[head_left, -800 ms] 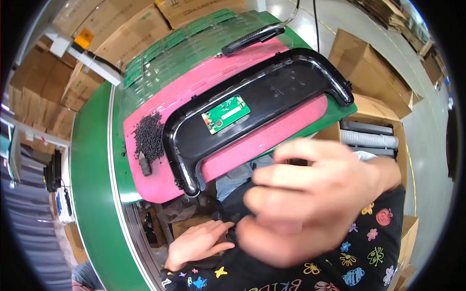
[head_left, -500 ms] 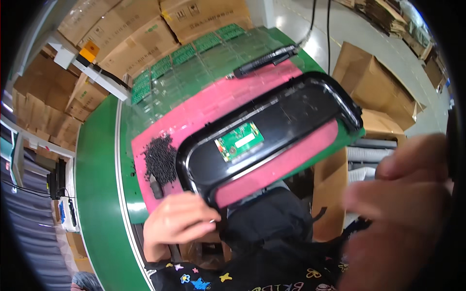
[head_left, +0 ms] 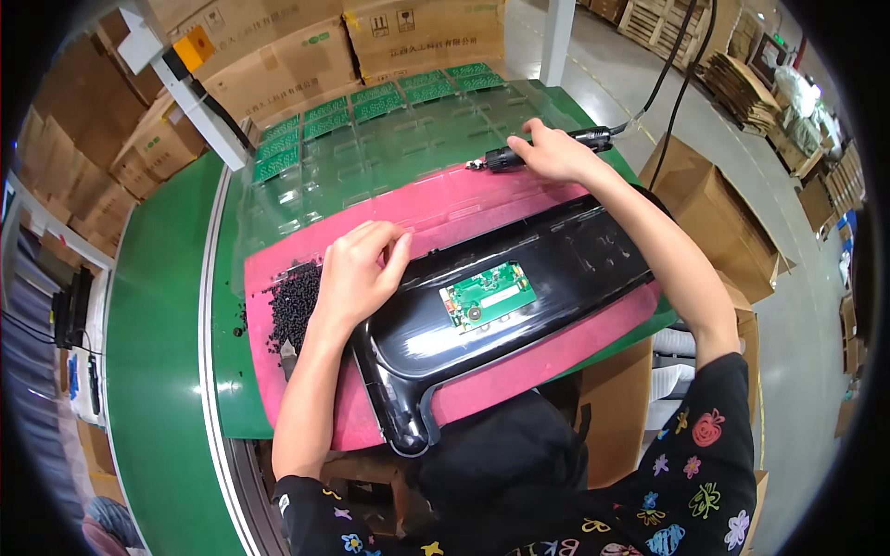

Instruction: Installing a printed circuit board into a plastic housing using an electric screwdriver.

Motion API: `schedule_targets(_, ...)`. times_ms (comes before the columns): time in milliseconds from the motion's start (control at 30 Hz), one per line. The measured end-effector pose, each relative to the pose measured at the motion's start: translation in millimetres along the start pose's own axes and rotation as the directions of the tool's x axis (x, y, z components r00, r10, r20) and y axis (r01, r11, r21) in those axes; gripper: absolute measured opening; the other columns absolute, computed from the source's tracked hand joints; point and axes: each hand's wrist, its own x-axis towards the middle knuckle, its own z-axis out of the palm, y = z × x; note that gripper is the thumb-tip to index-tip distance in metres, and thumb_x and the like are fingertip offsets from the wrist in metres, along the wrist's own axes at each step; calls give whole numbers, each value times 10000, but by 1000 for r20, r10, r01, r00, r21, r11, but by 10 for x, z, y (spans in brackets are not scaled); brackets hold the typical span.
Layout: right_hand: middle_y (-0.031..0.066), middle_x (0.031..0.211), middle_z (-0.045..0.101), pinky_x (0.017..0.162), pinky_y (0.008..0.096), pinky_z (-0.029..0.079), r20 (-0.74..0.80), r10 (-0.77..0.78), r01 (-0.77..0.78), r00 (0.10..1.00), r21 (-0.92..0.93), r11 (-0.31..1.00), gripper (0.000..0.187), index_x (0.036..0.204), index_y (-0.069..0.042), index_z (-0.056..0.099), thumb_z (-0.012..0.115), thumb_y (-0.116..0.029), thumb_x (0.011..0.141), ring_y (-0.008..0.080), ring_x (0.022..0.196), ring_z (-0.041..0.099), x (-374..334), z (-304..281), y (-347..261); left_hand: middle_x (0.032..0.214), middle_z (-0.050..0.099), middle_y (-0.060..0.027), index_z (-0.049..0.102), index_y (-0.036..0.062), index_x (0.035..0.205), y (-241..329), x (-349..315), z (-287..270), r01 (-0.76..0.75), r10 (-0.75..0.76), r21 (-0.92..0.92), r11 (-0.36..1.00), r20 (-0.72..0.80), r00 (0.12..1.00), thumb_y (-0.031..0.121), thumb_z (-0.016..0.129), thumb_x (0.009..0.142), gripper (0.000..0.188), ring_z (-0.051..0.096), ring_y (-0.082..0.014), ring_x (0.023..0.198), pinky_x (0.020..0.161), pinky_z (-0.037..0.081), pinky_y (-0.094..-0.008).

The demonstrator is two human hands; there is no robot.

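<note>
My right hand [head_left: 554,154] is wrapped round a black electric screwdriver [head_left: 505,159] that lies along the far right part of the pink mat [head_left: 371,211]. My left hand [head_left: 362,273] hovers at the left end of a glossy black plastic panel [head_left: 575,246], thumb and fingertips pinched together; anything between them is too small to make out. A green circuit board [head_left: 491,296] rests on the middle of the panel. Beside my left wrist a heap of small black screws [head_left: 295,306] is spread on the mat, partly hidden by my forearm.
Clear plastic trays [head_left: 408,139] holding several green circuit boards [head_left: 375,100] cover the far side of the green table. Cardboard boxes [head_left: 426,42] stand behind them. An open carton [head_left: 714,213] is at the right, and the screwdriver's cable [head_left: 681,56] runs upward there.
My right hand has come from the lower right onto the electric screwdriver. My left hand has moved up from the near edge to the panel's left end. The view has shifted.
</note>
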Motion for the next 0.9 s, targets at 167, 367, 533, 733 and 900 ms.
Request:
schedule_targets(167,153,761,655,612,382,507,42,111,-116,993,152,981,597,1198,59,538,444,-500,1012,267,666,647,230,159,56,692,620,-107,651,6,825,38,-108,-43,71,-76,-173,982,-22,997,89,684,865,99,592,-243,590,560,473,-348)
schedule_targets(367,170,1202,609,774,323,587,-470,-90,474,878,833,285,321,1309,-88,475,541,-142,999,200,994,652,-434,38,-452,716,626,-102,652,7,823,256,-195,-86,56,-52,-136,989,36,998,47,680,841,52,603,-241,652,600,491,-349)
schedule_targets(533,207,1089,610,634,327,581,-594,-239,636,768,753,170,614,1429,21,260,608,-119,942,218,811,682,-1085,-120,-639,794,626,-113,648,1,904,378,-172,-23,-70,84,-160,985,78,993,40,690,836,89,599,-277,726,668,497,-362)
schedule_targets(733,-26,714,471,686,307,458,-139,-314,41,939,953,-299,270,1162,-77,534,545,-288,995,98,607,484,-1160,29,-613,996,643,-127,616,-34,1164,364,-239,81,121,13,-417,901,305,952,60,558,962,230,635,-225,850,778,517,-338)
schedule_targets(900,-49,721,466,718,267,407,-335,-321,111,886,825,-554,256,1186,-112,497,546,-282,1001,69,639,451,-1229,231,-580,1007,635,-134,547,-52,1241,455,-226,37,452,11,-540,710,649,760,185,523,1024,322,640,-220,837,793,523,-344)
